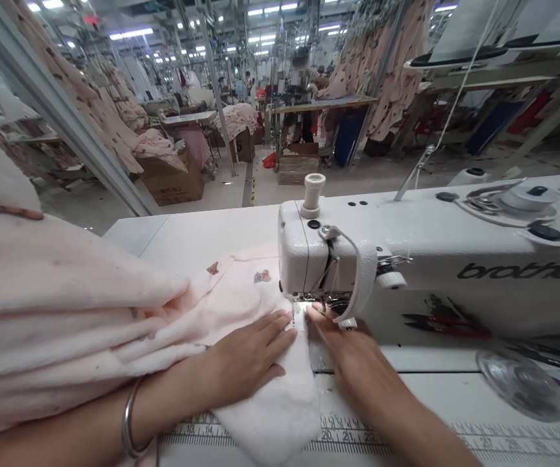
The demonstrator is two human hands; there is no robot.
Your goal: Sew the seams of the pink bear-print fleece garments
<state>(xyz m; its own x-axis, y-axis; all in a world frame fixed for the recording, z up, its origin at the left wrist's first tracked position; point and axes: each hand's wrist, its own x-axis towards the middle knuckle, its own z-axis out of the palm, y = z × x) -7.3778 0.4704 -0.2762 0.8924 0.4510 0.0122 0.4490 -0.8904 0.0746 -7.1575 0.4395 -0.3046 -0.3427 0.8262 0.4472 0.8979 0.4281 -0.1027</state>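
Left hand (pixel 248 360) flat, fingers spread a little and pressed palm-down on the pink fabric (pixel 241 305), fingertips just beside the needle area. Right hand (pixel 352 353) also flat, fingers close together and extended, tips touching the fabric edge right under the sewing machine head (pixel 309 259); it grips nothing. A narrow gap separates the two hands, with the strip of fabric running through it toward the needle.

Room: tight ahead, since the machine head blocks forward and the machine arm (pixel 479 259) walls the right side. Open table (pixel 187 233) beyond and left of the head. The near edge carries a printed ruler strip (pixel 357 441); the fabric's white fleecy end hangs over it.

Fabric: pale pink, soft, with small printed motifs, white fuzzy underside showing at the near end. The bulk is piled on the left, over the left forearm, which wears a silver bangle (pixel 131 418). Its long axis runs from the near table edge up to the needle, then spreads left.

Red-handled snips (pixel 445 324) lie under the machine arm, and a clear disc (pixel 523 383) sits to the right, well apart from the hands.
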